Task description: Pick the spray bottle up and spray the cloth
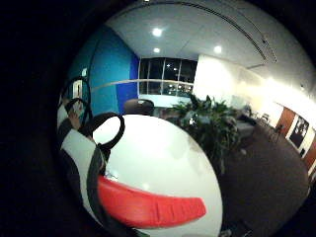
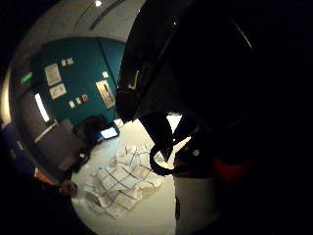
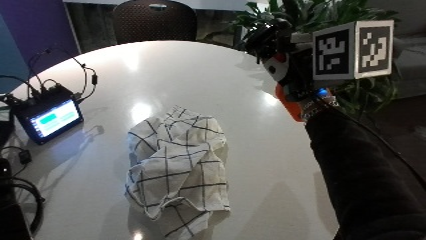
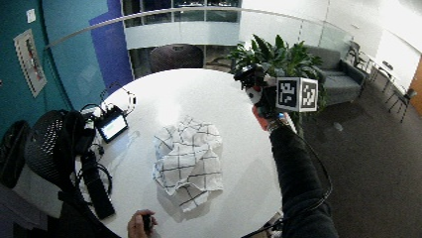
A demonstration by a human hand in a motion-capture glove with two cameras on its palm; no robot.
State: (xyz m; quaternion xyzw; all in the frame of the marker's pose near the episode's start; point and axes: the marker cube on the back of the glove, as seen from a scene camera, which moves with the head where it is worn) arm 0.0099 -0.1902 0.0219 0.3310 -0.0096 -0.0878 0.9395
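The gloved right hand (image 3: 283, 47) is raised above the far right edge of the desk (image 3: 200, 70), its grip closed around the spray bottle (image 3: 287, 92), fingers curled round the neck and head. Only parts of the bottle show past the glove in the outside view: a bit of white and red near the head, and an orange part below the wrist. In the little finger side palm view the bottle's white body (image 1: 158, 163) fills much of the picture, with the red trigger (image 1: 148, 205) across it and black straps beside it. What the bottle contains cannot be told; its body is opaque.

The bottle is held in the air, clear of the desk top and well apart from the cloth (image 3: 176, 167). The cloth, white with a dark grid pattern, lies crumpled in a heap near the middle of the round white desk; the thumb side palm view shows it (image 2: 122, 181) lying on the desk below the hand.

At the left edge of the desk sits a small screen (image 3: 48, 119), lit, with cables (image 3: 73, 70) running from it. In the wide outside view the other hand (image 4: 139, 224), bare, rests at the near edge of the desk. A dark chair (image 3: 154, 20) stands at the far side, and a plant (image 4: 277, 57) stands behind the raised hand.
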